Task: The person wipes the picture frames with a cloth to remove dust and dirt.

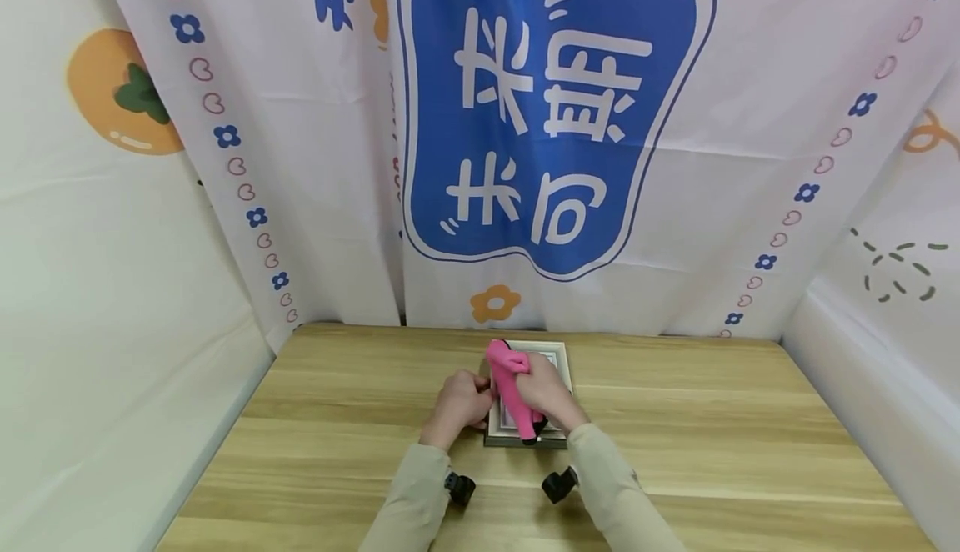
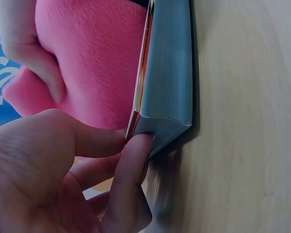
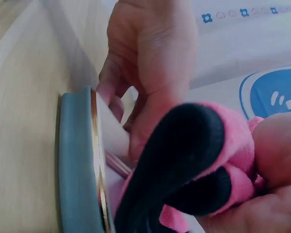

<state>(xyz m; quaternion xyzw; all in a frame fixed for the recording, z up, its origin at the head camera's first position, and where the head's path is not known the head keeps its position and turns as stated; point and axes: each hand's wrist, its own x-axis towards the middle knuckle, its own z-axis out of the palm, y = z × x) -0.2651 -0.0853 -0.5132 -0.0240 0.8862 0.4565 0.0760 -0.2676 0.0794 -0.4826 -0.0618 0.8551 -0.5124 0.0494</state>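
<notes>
A picture frame (image 1: 501,438) with a silvery border lies on the wooden table, close to its far edge. In the left wrist view its thick grey-blue side (image 2: 169,73) stands out. My left hand (image 1: 461,402) pinches the frame's left edge between thumb and fingers. Bunched in my right hand (image 1: 546,387) is a pink fuzzy cloth (image 1: 506,385) with black edging, which lies against the frame's face. The black edging (image 3: 184,141) shows large in the right wrist view. Cloth and right hand hide much of the framed face.
The wooden table (image 1: 337,452) extends to both sides. Behind it hangs a white printed curtain (image 1: 330,202) with a blue patch, and pale fabric walls (image 1: 112,285) close off the sides. Black wrist cameras (image 1: 461,489) sit at both cuffs.
</notes>
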